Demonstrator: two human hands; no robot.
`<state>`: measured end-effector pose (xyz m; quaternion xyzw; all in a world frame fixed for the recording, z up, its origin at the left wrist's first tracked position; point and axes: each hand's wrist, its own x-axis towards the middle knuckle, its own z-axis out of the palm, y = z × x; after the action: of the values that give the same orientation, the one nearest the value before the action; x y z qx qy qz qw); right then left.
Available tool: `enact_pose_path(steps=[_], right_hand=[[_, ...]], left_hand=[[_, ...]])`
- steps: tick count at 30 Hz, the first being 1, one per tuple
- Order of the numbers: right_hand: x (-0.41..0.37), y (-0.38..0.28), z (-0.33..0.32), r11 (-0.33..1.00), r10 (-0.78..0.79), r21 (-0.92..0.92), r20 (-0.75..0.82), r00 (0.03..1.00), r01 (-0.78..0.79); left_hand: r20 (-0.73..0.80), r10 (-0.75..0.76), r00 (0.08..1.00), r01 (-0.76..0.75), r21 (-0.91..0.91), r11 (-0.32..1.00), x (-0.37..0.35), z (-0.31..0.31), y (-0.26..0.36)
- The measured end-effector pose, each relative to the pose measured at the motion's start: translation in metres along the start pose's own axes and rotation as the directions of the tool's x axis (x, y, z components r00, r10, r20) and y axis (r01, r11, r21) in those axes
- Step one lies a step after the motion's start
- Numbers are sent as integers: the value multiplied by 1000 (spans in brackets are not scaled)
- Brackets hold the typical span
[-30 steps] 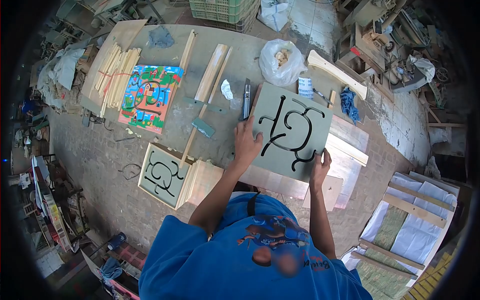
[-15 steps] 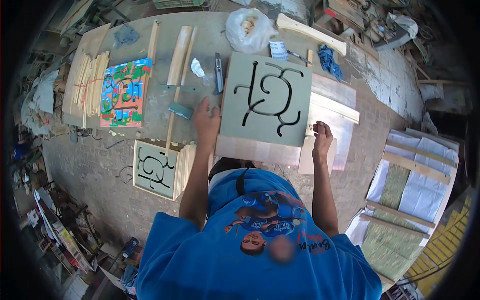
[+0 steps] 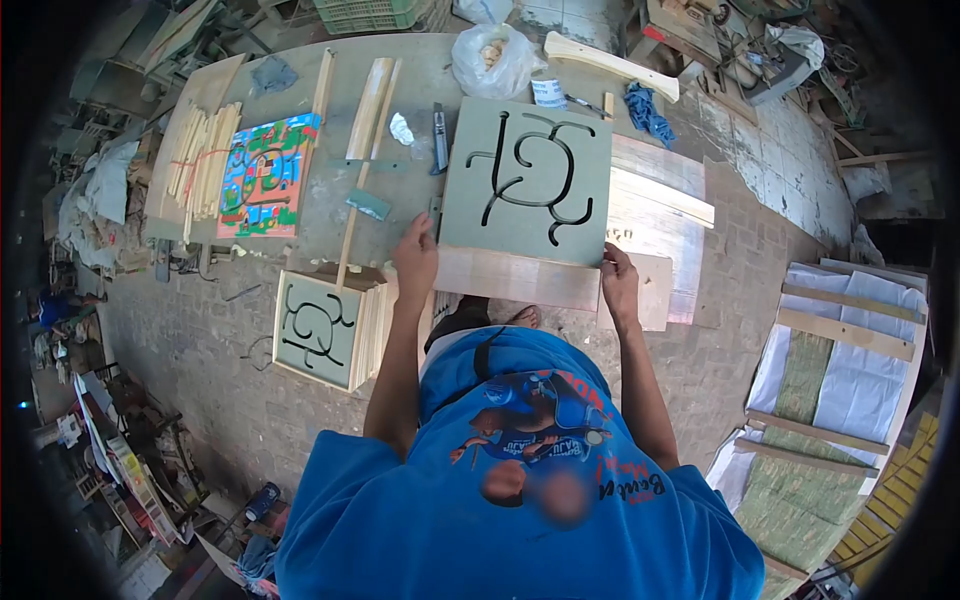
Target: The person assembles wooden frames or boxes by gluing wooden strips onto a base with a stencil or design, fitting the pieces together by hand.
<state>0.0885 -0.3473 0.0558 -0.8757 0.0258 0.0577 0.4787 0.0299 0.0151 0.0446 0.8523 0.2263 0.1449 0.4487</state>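
Observation:
A square grey-green panel (image 3: 490, 215) with curved black grooves lies in front of me on the table, over a pale wooden board (image 3: 520, 275). My left hand (image 3: 416, 262) is at the panel's lower left edge, its fingers bent against the side. At the lower right corner, my right hand (image 3: 620, 280) has its fingers closed on the edge. The undersides of the fingers are hidden. Left of the panel are a utility knife (image 3: 439, 140) and a small green block (image 3: 368, 204).
A stack of similar grooved panels (image 3: 315, 325) stands left of me, below the table edge. Farther left lie a colourful painted board (image 3: 265, 180) and bundled wooden strips (image 3: 203, 160). A plastic bag (image 3: 495, 60) and blue cloth (image 3: 650, 115) are at the back.
My left hand has come in closer to the panel's left edge. My right hand has moved left and up onto its lower right corner. The whole view has shifted slightly.

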Motion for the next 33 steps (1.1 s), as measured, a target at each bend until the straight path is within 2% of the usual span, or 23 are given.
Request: enact_pose_path(steps=[2, 4, 11, 14, 16, 22, 26, 33], right_hand=[[-4, -9, 3, 999, 0, -33, -1, 1000, 0], [-5, -10, 2, 998, 25, -64, -7, 1000, -25], [-6, -7, 4, 997, -3, -71, -27, 1000, 1], [-9, -15, 2, 998, 13, -61, -23, 1000, -14], [-10, -16, 2, 998, 25, -50, -17, 1000, -26], [-9, -10, 4, 1000, 19, 18, -8, 1000, -19], [-9, -10, 3, 997, 44, 64, 5, 999, -44], [-10, -12, 4, 997, 56, 56, -13, 998, -55]], left_hand=[[-4, 17, 1000, -17, -7, 1000, -2, 2, -1], [12, -35, 999, 36, -78, 996, -4, 4, 1], [41, -19, 999, 20, -27, 999, -8, -4, 14], [44, 2, 999, -2, 1, 1000, -10, -5, 18], [13, 119, 993, -120, 61, 991, -10, -4, 13], [18, 28, 999, -27, -47, 999, -13, -4, 18], [15, 67, 998, -67, -12, 998, -13, -4, 14], [22, 23, 1000, -22, -68, 997, -13, -4, 14]])
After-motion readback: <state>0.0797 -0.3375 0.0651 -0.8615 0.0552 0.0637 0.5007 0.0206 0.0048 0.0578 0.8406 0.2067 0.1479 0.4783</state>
